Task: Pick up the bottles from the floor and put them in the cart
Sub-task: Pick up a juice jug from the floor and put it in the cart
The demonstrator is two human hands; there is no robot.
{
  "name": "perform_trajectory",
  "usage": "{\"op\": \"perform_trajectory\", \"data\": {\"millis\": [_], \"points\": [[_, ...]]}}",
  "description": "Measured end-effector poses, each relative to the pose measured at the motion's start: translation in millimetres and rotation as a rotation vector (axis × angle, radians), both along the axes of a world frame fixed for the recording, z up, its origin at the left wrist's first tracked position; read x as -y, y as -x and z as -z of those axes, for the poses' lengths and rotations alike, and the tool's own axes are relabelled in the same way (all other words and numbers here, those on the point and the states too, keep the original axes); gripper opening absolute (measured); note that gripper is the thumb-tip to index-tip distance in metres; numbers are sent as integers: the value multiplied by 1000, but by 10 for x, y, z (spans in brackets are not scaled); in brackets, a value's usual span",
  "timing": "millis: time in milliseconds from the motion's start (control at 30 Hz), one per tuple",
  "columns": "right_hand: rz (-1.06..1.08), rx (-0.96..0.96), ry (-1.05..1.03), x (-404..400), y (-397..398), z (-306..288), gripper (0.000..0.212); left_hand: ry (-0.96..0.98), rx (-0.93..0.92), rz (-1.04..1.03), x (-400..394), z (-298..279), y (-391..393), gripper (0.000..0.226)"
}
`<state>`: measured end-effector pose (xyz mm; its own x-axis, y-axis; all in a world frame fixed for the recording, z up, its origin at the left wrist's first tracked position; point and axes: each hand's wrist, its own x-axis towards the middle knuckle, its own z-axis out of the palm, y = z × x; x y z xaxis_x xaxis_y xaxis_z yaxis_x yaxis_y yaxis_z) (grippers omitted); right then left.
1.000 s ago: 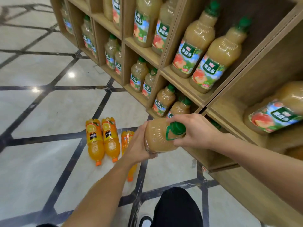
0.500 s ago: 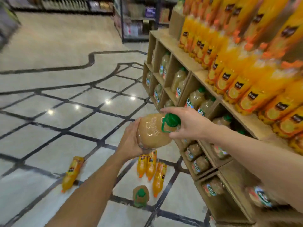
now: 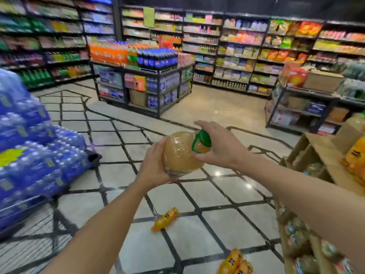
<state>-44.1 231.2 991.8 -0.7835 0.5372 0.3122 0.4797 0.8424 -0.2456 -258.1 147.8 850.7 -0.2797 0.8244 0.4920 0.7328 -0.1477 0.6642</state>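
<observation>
A big bottle of pale yellow juice (image 3: 180, 155) with a green cap and handle is held in the air at the centre of the view. My left hand (image 3: 153, 166) cups its base from the left. My right hand (image 3: 220, 147) grips the neck and cap from the right. One small orange bottle (image 3: 165, 219) lies alone on the tiled floor below. Two more orange bottles (image 3: 236, 262) lie at the bottom edge. At the lower left, a blurred wire grid (image 3: 33, 242) looks like the cart's basket.
Stacked blue packs of water bottles (image 3: 29, 155) fill the left side, above the wire grid. A wooden shelf of juice bottles (image 3: 316, 155) runs along the right. A dark display stand of drinks (image 3: 142, 76) stands ahead, with open tiled floor in front of it.
The view has swung up and left, away from the wooden shelf and towards the aisle. Both hands keep hold of the big juice bottle. The blue water packs and wire grid have come into view.
</observation>
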Motion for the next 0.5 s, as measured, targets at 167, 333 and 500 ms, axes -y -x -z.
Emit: {"op": "perform_trajectory", "data": {"millis": [167,333,500], "points": [[-239,-31,-45,860,1143,-258,96,-5,17,-286,1322,-264,797,130],[-436,-25,-27,1979,2261,-209,94,31,22,-521,2813,-242,1566,132],[-591,0,11,3145,3206,2,84,68,35,-682,4237,-105,2137,128]]}}
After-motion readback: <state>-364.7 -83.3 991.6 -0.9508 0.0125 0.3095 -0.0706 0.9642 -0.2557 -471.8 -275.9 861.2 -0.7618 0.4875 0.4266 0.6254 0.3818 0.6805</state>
